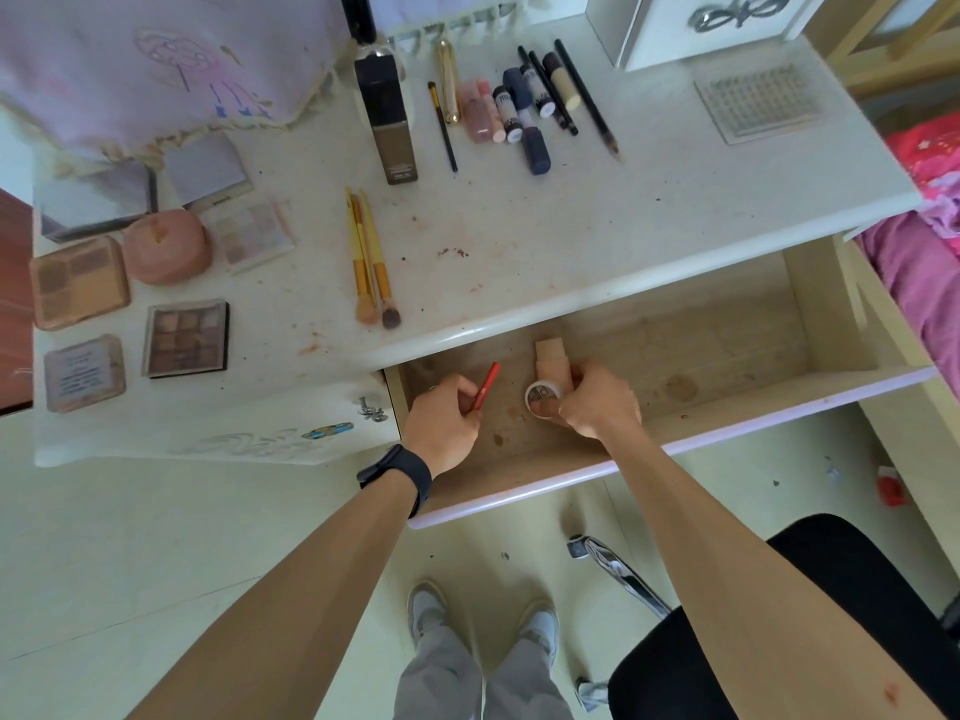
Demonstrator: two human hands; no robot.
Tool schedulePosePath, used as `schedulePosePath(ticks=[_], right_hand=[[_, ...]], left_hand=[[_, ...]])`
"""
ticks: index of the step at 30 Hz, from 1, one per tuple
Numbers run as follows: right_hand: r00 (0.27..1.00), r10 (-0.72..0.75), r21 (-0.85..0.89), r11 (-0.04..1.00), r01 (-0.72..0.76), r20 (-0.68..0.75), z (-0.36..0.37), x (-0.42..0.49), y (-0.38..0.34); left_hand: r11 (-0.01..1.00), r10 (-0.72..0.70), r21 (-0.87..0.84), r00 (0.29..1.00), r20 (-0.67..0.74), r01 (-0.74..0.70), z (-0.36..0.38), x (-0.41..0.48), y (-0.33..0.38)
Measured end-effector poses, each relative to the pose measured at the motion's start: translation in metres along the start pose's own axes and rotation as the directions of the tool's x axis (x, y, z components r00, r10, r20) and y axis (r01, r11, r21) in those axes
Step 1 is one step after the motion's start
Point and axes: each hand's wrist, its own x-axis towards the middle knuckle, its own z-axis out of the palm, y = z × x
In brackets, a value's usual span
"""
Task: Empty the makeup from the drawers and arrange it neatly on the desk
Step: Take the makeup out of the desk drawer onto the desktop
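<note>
Beyond the fingers, the tabletop (519, 241) carries makeup laid out in groups: palettes (184, 337) far off to their left, brushes (371, 262) just ahead and left, tubes and pencils (524, 101) further back. Around both hands lies the open drawer (727, 356), its wooden floor stained. The right hand (597, 402) has its fingers (589, 379) curled round a beige bottle (550, 358) with a white cap, low inside the drawer. Just left of it, the left hand (441, 423) pinches a red pencil (487, 384), which slants up toward the tabletop edge.
</note>
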Motion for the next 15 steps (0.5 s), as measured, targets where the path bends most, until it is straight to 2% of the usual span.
schedulePosePath(ticks=[6,10,15], right_hand=[[0.997,-0.040,0.022,0.999,0.038,0.065,0.001,-0.004,0.000],[0.985,-0.028,0.362,0.932,-0.036,0.171,-0.014,-0.018,-0.002],[0.965,-0.098,0.576,0.815,-0.063,0.243,-0.037,-0.065,0.005]], left_hand=[[0.999,-0.004,-0.039,1.000,0.005,0.004,-0.002,-0.002,0.001],[0.996,-0.003,-0.092,1.000,0.026,0.006,-0.007,-0.008,0.002],[0.953,-0.005,-0.301,0.996,0.091,0.033,-0.030,-0.031,0.013]])
